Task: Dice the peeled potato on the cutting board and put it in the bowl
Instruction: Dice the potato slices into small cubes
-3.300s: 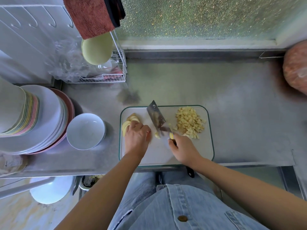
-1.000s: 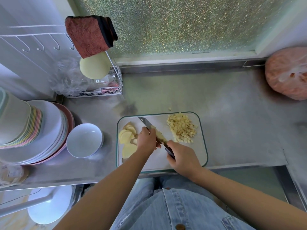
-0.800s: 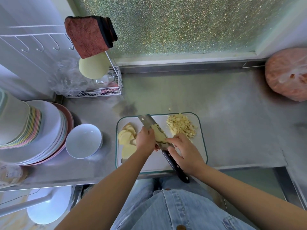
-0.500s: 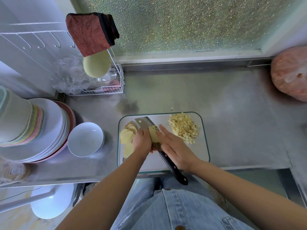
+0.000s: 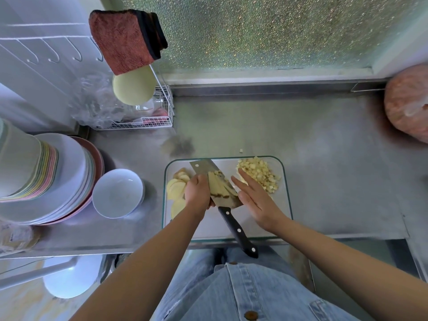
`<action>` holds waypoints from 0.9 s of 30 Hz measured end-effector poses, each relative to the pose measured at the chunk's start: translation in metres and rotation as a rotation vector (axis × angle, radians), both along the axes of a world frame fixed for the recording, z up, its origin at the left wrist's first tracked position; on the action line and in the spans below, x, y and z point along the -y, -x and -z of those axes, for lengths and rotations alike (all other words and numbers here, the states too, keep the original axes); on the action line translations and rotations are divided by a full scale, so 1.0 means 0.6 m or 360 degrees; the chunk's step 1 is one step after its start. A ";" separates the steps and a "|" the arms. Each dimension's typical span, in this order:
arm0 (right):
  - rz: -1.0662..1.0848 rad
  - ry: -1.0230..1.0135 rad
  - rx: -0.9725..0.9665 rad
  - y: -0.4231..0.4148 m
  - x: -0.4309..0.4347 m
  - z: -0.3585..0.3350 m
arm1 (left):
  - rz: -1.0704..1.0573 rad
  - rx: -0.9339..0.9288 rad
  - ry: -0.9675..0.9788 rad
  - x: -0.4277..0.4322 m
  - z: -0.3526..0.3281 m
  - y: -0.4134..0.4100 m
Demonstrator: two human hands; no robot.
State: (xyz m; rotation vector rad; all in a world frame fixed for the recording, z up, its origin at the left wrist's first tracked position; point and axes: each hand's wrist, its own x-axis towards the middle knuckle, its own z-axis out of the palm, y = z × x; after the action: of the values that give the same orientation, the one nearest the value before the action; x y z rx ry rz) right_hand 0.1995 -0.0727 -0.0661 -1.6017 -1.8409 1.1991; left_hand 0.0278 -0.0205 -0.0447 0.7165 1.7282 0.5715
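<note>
Dicing is judged half done. At the cutting board's (image 5: 208,227) centre the cleaver (image 5: 231,224) is laid flat, potato strips (image 5: 218,185) stacked on its blade, handle untouched. The left hand (image 5: 196,193) is curled against the strips; whether its grip is closed on them cannot be told. The right hand (image 5: 257,200) is held flat just right of the blade, grip wide, empty. Diced potato (image 5: 259,174) is heaped at the board's far right, slices (image 5: 176,188) at its left, the bowl (image 5: 118,193) beyond unfilled. Next, the handle likely needs to be taken up for cross-cuts.
</note>
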 end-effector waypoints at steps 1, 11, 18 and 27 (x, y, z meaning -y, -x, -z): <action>-0.0043 -0.0020 0.0006 0.000 -0.001 0.000 | 0.0009 0.0000 -0.0010 -0.001 -0.001 0.000; 0.0010 -0.0095 0.0102 0.001 -0.020 0.003 | 0.0062 -0.0003 -0.0001 -0.007 0.003 -0.004; 0.0026 -0.0112 0.0251 0.004 -0.040 -0.004 | 0.0151 0.0001 -0.0043 -0.006 0.001 -0.010; -0.0092 -0.0125 0.0406 0.012 -0.059 -0.009 | 0.0143 0.0050 -0.0078 -0.008 -0.002 -0.017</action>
State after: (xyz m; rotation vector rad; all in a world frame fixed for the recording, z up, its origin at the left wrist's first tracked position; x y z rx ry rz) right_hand 0.1922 -0.0376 -0.0607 -1.7341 -2.0760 0.9688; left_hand 0.0380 -0.0159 -0.0436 0.8116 1.6493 0.5622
